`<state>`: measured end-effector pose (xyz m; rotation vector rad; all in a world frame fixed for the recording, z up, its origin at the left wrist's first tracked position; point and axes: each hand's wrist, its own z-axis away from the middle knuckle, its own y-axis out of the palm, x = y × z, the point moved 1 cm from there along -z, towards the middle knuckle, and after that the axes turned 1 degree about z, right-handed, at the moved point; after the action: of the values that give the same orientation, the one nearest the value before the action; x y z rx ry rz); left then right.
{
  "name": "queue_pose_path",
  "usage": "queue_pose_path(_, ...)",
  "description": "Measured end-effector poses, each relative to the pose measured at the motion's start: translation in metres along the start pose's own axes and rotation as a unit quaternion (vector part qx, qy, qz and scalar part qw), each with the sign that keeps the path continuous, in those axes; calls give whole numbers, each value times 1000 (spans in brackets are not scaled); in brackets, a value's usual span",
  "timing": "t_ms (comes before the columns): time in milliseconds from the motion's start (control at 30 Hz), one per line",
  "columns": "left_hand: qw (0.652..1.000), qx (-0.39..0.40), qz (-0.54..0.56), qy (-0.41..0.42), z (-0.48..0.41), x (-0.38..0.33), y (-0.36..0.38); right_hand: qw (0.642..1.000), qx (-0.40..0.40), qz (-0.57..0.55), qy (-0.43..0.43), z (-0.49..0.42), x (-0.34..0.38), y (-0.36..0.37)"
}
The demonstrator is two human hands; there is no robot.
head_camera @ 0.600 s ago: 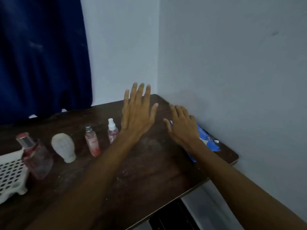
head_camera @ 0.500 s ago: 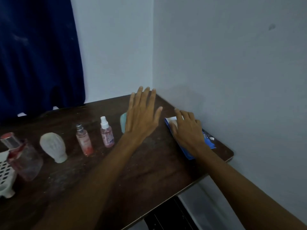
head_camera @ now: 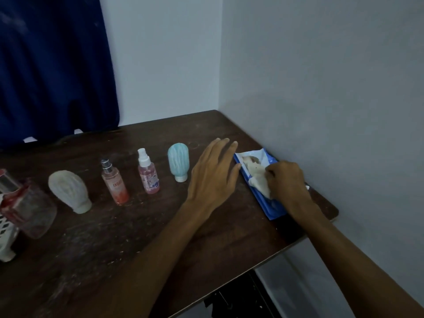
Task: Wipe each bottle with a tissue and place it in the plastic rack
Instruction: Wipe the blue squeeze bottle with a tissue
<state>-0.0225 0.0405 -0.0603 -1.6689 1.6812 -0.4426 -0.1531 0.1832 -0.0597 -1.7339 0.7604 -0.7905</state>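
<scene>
- A white plastic rack (head_camera: 5, 237) sits at the bench's (head_camera: 241, 237) near left edge, at 8 o'clock in view, partly cut off.
- A clear glass bottle (head_camera: 29, 210) stands just beside the rack, at its 1 o'clock.
- A row runs toward 3 o'clock, each item apart from the next: white ribbed bottle (head_camera: 68, 191), silver-topped pink spray bottle (head_camera: 114, 182), white-topped pink spray bottle (head_camera: 148, 174) and pale blue ribbed bottle (head_camera: 178, 164).
- The left hand (head_camera: 213, 173) is at 3 o'clock of the blue bottle, fingers straight and released, holding nothing.
- The right hand (head_camera: 286, 182), fingers curled, pinches a white tissue (head_camera: 258, 177) over the blue tissue pack (head_camera: 263, 200) beside the wall (head_camera: 321, 99).
- A dark blue curtain (head_camera: 52, 65) hangs at 10 o'clock.
</scene>
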Motion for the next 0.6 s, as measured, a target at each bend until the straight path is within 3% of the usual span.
queue_pose_path(67,1000,1,-1,-1,5,2,-6,1000,10,12,0,-1,2,-7)
queue_pose_path(133,1000,0,-8,-5,9,5,-12,999,-28,-5,-19,-1,9,-15)
queue_pose_path(267,1000,-16,-8,-4,19,11,-31,971,-170,-144,-92,6,34,-30)
queue_pose_path(333,1000,-24,-16,-3,25,13,-44,946,-193,-226,-125,13,52,-38)
queue_pose_path(467,997,-69,-24,-19,34,26,-69,904,-136,-400,-70,27,87,-36)
queue_pose_path(600,992,-68,-80,-69,26,52,-93,815,-33,-578,43,43,112,-18)
